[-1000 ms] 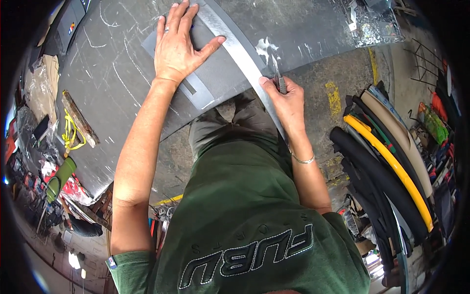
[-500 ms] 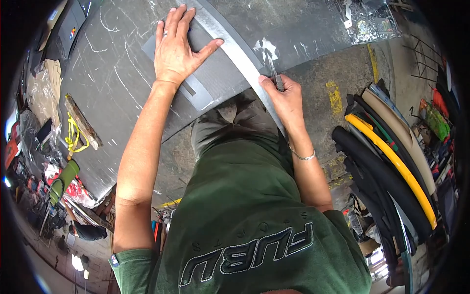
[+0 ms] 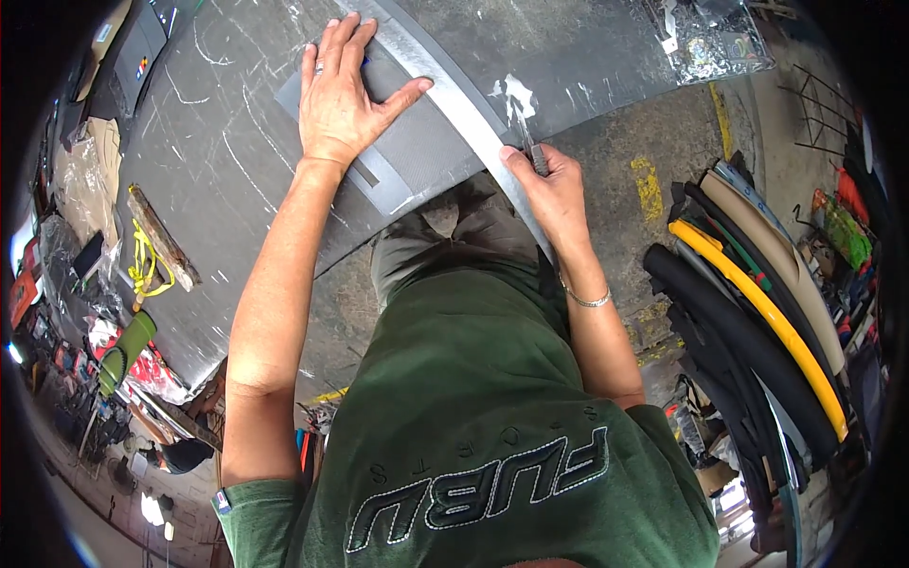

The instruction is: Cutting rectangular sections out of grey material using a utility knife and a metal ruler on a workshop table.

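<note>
My left hand (image 3: 341, 109) lies flat with fingers spread, pressing on a long silver metal straightedge (image 3: 450, 106) and the grey sheet material (image 3: 431, 156) beside it. The thumb reaches onto the straightedge, which runs from the far edge of view down past the table's near edge. In my right hand (image 3: 554, 199) is a utility knife (image 3: 540, 159), its blade pointing away from me. The right thumb rests at the straightedge's edge near the table rim. A flat grey piece with a dark slot (image 3: 369, 173) lies under my left wrist.
The dark scratched worktable (image 3: 218, 123) holds a wooden stick with yellow cord (image 3: 156, 237) at left and clear plastic (image 3: 715, 47) at far right. Rolls of material, one a yellow roll (image 3: 757, 312), stand at right. A green cylinder (image 3: 128, 346) is at left.
</note>
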`<state>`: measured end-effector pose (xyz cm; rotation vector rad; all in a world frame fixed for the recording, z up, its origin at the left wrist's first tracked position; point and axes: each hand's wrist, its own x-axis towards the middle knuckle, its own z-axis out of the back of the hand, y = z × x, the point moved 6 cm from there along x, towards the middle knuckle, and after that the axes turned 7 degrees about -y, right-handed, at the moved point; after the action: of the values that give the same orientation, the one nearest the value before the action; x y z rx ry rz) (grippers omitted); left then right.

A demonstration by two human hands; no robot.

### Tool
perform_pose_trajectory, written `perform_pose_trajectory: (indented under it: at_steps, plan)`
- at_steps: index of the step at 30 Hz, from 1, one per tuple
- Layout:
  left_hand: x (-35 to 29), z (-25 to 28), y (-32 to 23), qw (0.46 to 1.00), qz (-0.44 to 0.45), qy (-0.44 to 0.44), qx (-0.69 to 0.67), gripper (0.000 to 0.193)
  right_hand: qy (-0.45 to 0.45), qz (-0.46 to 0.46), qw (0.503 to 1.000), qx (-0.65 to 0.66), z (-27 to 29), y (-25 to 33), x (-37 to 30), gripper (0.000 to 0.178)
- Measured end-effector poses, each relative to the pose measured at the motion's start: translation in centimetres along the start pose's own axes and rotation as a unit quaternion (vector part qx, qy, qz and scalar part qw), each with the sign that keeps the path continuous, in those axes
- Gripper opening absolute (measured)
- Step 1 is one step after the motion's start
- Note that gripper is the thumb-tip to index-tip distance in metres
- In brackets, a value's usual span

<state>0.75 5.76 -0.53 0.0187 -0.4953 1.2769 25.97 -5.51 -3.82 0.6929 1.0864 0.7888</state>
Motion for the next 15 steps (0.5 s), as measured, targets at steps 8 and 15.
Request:
perform_pose_trajectory:
  at_steps: [8,15]
  plan:
    - [0.03,0.01,-0.05,1.000,0.003,0.000,0.004,0.101,-0.003,0.015,1.000,-0.018,-0.01,-0.63,0.34,0.040]
    - [-0.11,0.02,-0.05,1.000,0.006,0.018,-0.009,0.097,0.001,0.023,0.999,-0.045,0.13,-0.33,0.40,0.040]
